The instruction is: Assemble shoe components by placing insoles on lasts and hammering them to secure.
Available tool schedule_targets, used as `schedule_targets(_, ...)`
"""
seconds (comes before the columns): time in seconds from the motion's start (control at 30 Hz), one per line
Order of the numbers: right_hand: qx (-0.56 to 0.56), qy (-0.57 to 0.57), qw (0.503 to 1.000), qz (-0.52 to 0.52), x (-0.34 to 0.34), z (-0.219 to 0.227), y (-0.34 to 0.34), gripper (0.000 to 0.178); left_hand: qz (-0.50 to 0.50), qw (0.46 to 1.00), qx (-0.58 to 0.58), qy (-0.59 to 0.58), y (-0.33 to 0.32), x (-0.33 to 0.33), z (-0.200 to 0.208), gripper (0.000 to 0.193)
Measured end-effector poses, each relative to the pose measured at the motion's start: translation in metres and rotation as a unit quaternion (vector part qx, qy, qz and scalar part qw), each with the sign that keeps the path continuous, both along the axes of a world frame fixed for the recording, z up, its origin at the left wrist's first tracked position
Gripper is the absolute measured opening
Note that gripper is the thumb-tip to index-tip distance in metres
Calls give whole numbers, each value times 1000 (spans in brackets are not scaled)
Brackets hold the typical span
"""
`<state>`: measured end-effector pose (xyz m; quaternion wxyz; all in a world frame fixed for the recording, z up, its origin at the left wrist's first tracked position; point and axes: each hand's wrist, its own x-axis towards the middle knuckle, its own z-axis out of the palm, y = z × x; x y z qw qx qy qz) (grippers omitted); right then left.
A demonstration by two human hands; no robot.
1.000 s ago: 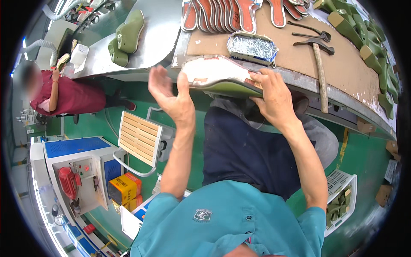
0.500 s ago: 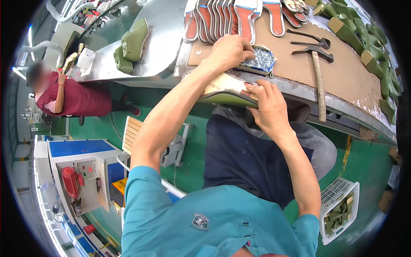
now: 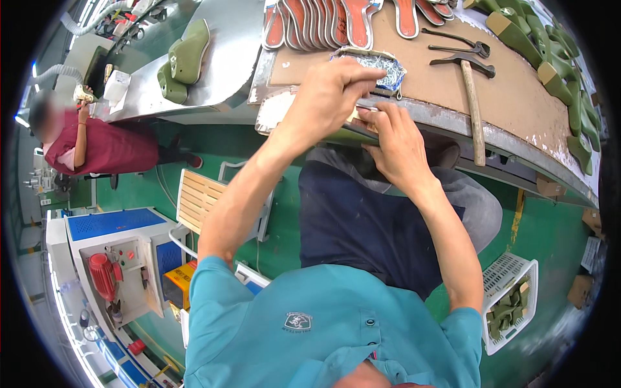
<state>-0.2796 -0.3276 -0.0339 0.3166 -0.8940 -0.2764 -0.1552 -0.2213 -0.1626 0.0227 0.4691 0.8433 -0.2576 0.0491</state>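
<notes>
A green shoe last (image 3: 349, 136) with a pale insole on its upper side lies at the bench's front edge, half hidden by my hands. My right hand (image 3: 396, 136) grips its right end, thumb below and fingers on the insole. Over the last hovers my left hand (image 3: 328, 94), thumb and fingers pinched together; whatever sits in the pinch is too small to make out. Just behind it is an open box of small nails (image 3: 389, 72) with a blue and white wrapper. To the right lie a wooden-handled hammer (image 3: 475, 110) and a pair of pincers (image 3: 459, 44).
Orange-red insoles (image 3: 310, 22) stand in a row at the back of the bench (image 3: 433, 90). Green lasts (image 3: 561, 81) pile up at the right; others lie on the metal table (image 3: 226, 64) and in a white crate (image 3: 527, 310). A person in dark red (image 3: 110, 142) works at far left.
My left hand has come from the nail box toward me, down over the last. The view has shifted slightly. My right hand keeps its hold on the last.
</notes>
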Motion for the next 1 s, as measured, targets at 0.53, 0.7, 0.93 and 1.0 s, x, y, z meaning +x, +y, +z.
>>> schedule_targets(0.53,-211,52,935,-279,25,4,-139,36,27,989,147,11,-15,-21,-9,16)
schedule_targets(0.7,-70,145,953,-256,38,14,-155,45,49,983,174,31,-21,-20,-8,21)
schedule_targets(0.93,275,228,908,-221,-43,51,-112,41,20,984,175,31,-18,-24,-8,16)
schedule_targets(1.0,253,230,919,-197,-60,51,-109,41,17,984,175,17,-17,-23,-11,15)
